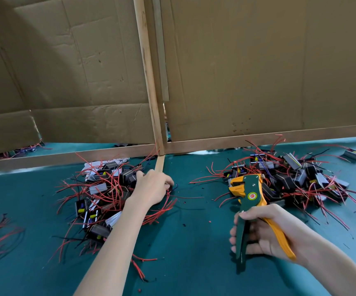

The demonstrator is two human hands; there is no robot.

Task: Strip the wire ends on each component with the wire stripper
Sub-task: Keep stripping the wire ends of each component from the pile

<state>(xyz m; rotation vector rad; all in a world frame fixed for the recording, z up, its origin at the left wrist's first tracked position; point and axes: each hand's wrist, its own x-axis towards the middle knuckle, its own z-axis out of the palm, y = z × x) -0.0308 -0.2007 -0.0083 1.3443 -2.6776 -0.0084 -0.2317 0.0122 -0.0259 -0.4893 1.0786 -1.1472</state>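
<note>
Assy workshop, component piles [290,178], cardboard partition [247,71]

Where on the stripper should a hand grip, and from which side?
Grip the stripper by its two long handles, from behind, as the right hand does: they splay toward the palm, while the head points away.

Head camera, wide-angle, facing forward-down over table [194,242], close.

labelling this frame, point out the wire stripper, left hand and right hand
wire stripper [252,196], head view, round sticker on its green head
left hand [151,186], head view, back of the hand
right hand [262,233], head view, palm between the two handles
</note>
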